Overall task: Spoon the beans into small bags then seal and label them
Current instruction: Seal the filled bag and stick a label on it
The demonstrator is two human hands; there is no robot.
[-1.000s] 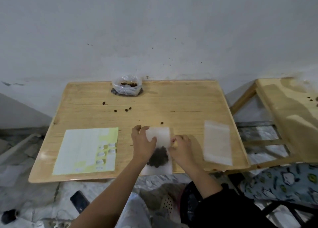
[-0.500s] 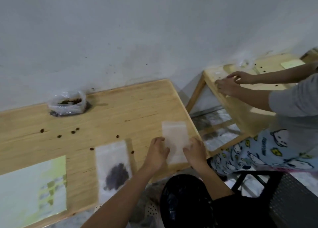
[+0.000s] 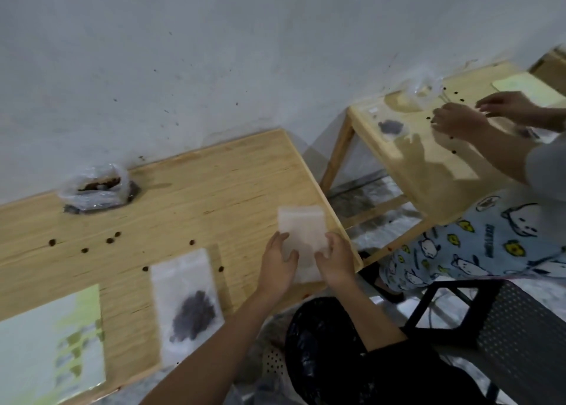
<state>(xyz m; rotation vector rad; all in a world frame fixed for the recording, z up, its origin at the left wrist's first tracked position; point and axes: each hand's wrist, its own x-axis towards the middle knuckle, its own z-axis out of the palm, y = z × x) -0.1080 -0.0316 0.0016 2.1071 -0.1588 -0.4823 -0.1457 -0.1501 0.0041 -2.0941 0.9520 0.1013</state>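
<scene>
An empty small clear bag (image 3: 301, 232) lies near the right end of my wooden table (image 3: 214, 190). My left hand (image 3: 277, 265) grips its lower left side and my right hand (image 3: 335, 259) its lower right side. A filled small bag (image 3: 188, 305) with dark beans lies flat to the left of my hands. The open plastic bag of beans (image 3: 96, 188) stands at the back by the wall. A label sheet (image 3: 50, 349), white and green, lies at the front left. No spoon is in view.
Several loose beans (image 3: 111, 240) are scattered across the table. To the right, another person's hands (image 3: 456, 121) work over a second wooden table (image 3: 435, 166) with its own bags and beans. A black chair (image 3: 502, 322) stands at the lower right.
One second ago both hands pressed on the filled bag at the front edge. They let go of it, moved right and took hold of the empty bag; my view swung right.
</scene>
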